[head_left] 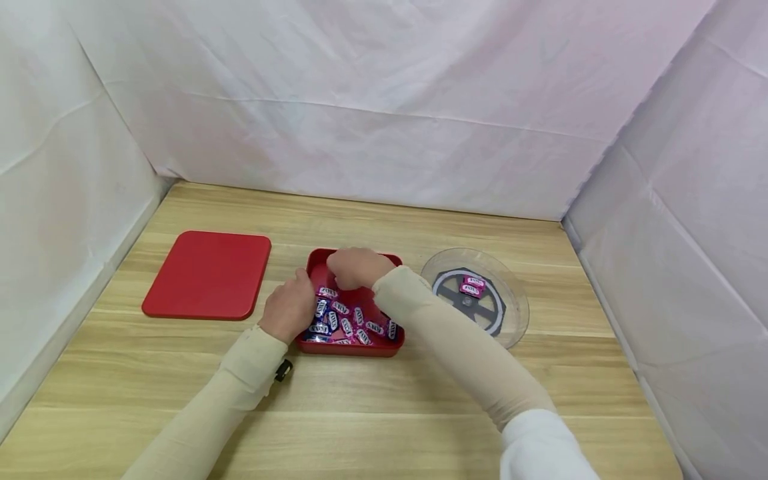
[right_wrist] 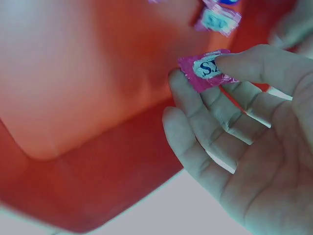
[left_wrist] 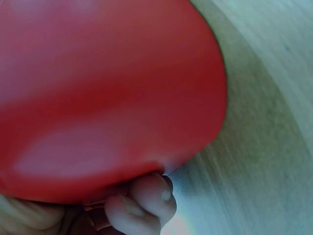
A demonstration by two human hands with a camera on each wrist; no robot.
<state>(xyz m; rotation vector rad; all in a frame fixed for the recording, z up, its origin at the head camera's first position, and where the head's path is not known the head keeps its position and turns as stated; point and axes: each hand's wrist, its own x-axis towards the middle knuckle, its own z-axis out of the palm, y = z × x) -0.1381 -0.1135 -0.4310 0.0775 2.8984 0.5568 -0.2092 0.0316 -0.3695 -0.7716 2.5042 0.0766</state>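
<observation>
and there's the right hand (head_left: 360, 265), inside the red box (head_left: 354, 349), with a single pink candy (right_wrist: 199, 74) pinched between thumb and fingertips; the rest of that hand is loosely spread, only partly closed, so the wrapper's printed face shows beside the thumb. a light pinch like that probably suits something so small, lifting one piece clear of its neighbours. over on the other side, the left hand (head_left: 291, 307) curls its fingers on the box's left wall, a snug hold with no candy visible in it, and it looks like a brace, there to stop the box sliding on the smooth wooden table (head_left: 390, 427). inside, the loose candies (head_left: 346, 325), pink and dark blue, bunch toward the near side, leaving the far floor mostly bare, perhaps handy room for fingers. the flat red lid (head_left: 207, 275) lies apart to the left, likely parked there so the box top is free. and to the right, near the box and partly behind the right forearm, sits the clear round dish (head_left: 521, 303), two pink candies (head_left: 473, 287) lying together over its dark spoked middle, presumably set close for a short reach.
</observation>
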